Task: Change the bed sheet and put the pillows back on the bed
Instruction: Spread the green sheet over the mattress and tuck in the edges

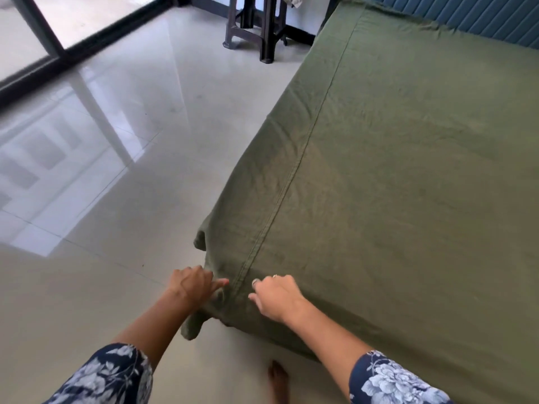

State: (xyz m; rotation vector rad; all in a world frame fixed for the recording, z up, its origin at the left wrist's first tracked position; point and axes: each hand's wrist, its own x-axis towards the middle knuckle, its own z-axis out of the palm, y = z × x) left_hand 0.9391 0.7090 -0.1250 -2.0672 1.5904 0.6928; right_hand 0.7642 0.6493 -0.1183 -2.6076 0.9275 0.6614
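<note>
Two hands at near-left bed corner: left hand [194,284] pinches hanging fold of green sheet [408,170], right hand [275,295], fingers curled, presses sheet top. Step: tucking corner. Next likely: pull fold taut, push under mattress. Pillows not in view.

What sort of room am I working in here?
Most likely a bedroom in a home. A bed covered by a green sheet stands against a blue padded headboard, on a glossy tiled floor beside a dark-framed sliding glass door. Both hands, left hand and right hand, work the sheet's corner.
</note>
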